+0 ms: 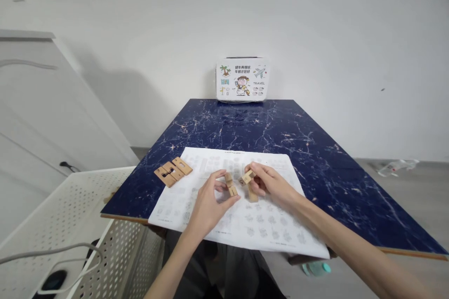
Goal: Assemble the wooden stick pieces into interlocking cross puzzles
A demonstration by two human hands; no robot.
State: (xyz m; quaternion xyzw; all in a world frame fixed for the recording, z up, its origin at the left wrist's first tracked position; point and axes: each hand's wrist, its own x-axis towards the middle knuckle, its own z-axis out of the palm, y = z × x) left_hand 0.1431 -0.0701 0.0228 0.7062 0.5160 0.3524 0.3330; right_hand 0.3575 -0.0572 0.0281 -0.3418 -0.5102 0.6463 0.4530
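My left hand point(209, 205) pinches a small notched wooden block point(230, 185) between thumb and fingers, just above a white printed instruction sheet point(224, 215). My right hand point(268, 184) grips another wooden puzzle piece point(248, 178), with a further wooden block point(252, 195) under its fingers. The two hands are close together over the middle of the sheet. Three flat notched wooden pieces point(173, 171) lie side by side on the table at the sheet's left corner, away from both hands.
The sheet rests on a dark blue marbled table point(301, 149). A white box with cartoon travel pictures point(242, 79) stands at the table's far edge against the wall. A white perforated cart point(63, 224) with a cable stands left of the table.
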